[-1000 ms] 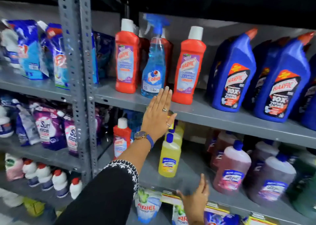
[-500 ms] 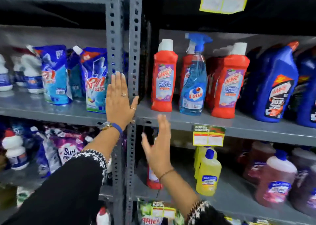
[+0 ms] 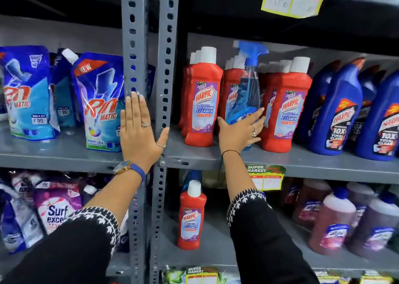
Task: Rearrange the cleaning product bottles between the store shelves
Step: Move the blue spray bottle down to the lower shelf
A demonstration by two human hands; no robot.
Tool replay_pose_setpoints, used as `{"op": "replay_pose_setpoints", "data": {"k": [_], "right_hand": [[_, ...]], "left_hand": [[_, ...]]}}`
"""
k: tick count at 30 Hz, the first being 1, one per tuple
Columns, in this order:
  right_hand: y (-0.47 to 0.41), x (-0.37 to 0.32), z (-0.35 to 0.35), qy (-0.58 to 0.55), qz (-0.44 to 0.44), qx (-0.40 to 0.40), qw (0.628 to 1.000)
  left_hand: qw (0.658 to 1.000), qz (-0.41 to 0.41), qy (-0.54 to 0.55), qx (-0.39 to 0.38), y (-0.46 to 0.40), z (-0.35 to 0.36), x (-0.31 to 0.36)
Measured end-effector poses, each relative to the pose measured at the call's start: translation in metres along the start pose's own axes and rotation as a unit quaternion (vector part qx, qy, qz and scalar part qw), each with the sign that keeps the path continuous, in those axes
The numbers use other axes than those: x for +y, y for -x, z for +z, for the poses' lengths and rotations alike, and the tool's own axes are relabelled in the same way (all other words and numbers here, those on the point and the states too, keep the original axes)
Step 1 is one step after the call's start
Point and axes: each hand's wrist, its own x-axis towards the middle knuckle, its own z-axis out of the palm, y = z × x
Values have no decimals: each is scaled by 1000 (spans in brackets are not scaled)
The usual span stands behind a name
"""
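Observation:
A blue spray bottle (image 3: 248, 89) stands among rows of red Harpic bathroom cleaner bottles (image 3: 203, 104) on the middle shelf (image 3: 302, 165). My right hand (image 3: 237, 134) is against the spray bottle's lower part, thumb on its left and fingers spread to its right, not curled around it. My left hand (image 3: 140, 132) lies flat and open against the grey perforated shelf upright (image 3: 133, 35). One red Harpic bottle (image 3: 191, 216) stands alone on the shelf below, with a blue bottle partly hidden behind it.
Blue Harpic toilet cleaner bottles (image 3: 336, 115) fill the right of the middle shelf. Rin Matic pouches (image 3: 99, 102) stand in the left bay, with Surf Excel pouches (image 3: 56, 210) below. Pinkish bottles (image 3: 332, 225) sit lower right. A price tag (image 3: 265, 175) hangs on the shelf edge.
My right hand has risen from the lower shelf to the blue spray bottle. My left hand has moved left from the shelf edge onto the upright. The view has shifted left and up.

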Motion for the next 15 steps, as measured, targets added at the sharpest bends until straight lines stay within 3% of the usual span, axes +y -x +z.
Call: {"op": "replay_pose_setpoints", "data": {"k": [9,15], "right_hand": [[17,-11,-26,19,2,-12,1000],[66,-23,-59,-25,-44,-30,998]], "left_hand": [[1000,7,16,0,0,0,-2],[1000,9,21,-2,0,-1,-3]]}}
